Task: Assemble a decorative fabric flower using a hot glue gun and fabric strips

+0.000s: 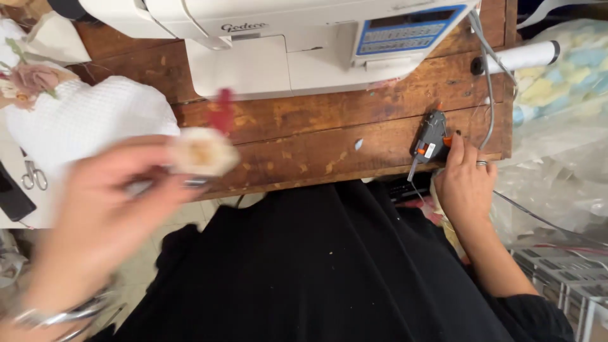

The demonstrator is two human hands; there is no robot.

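Sewing machine (278,44) behind, glue gun (430,136) on table (304,133) right, scissors (31,174) left

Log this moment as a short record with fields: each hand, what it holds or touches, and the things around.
left hand: raised and blurred, fingers pinching a small cream fabric piece with a red bit on top
right hand: fingertips on a dark glue gun lying near the table edge
surface: worn wooden table
behind: white sewing machine
left side: white waffle cloth, scissors
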